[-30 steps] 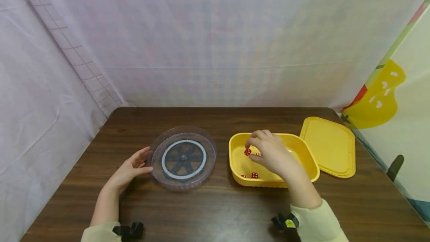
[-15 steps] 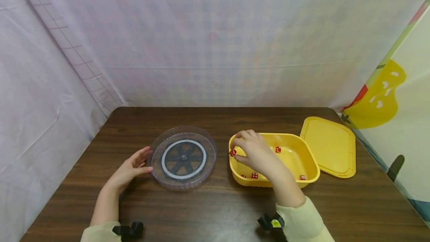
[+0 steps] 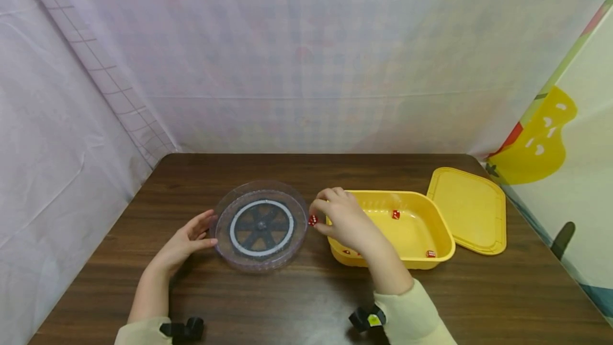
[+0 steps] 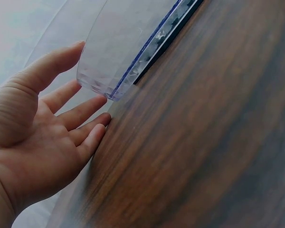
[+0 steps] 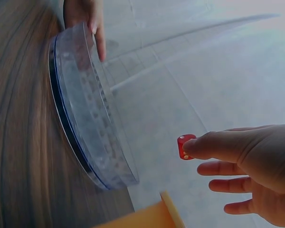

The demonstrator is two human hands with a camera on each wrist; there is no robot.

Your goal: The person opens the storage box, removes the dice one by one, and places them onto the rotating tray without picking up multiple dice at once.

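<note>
Between thumb and finger my right hand (image 3: 346, 221) pinches a red die (image 3: 313, 220) with white pips. It holds the die above the gap between the yellow tub (image 3: 421, 228) and a round clear plastic tray (image 3: 222, 246). The right wrist view shows the die (image 5: 184, 147) at the thumb tip, the other fingers spread below. My left hand (image 3: 184, 244) rests beside the tray's left side, fingers extended and thumb at its wall. In the left wrist view the fingertips of that hand (image 4: 47, 114) touch or nearly touch the clear wall (image 4: 97, 71). Several red dice (image 3: 396, 214) lie in the tub.
A yellow lid (image 3: 471, 212) lies on the dark wooden table (image 3: 268, 302), to the right of the tub and partly behind it. A pale curtain (image 3: 306, 68) hangs behind the table's far edge, with more cloth at both sides.
My right hand has moved left with the die, from inside the tub past its left rim toward the clear tray. My left hand and the tray have stayed in place.
</note>
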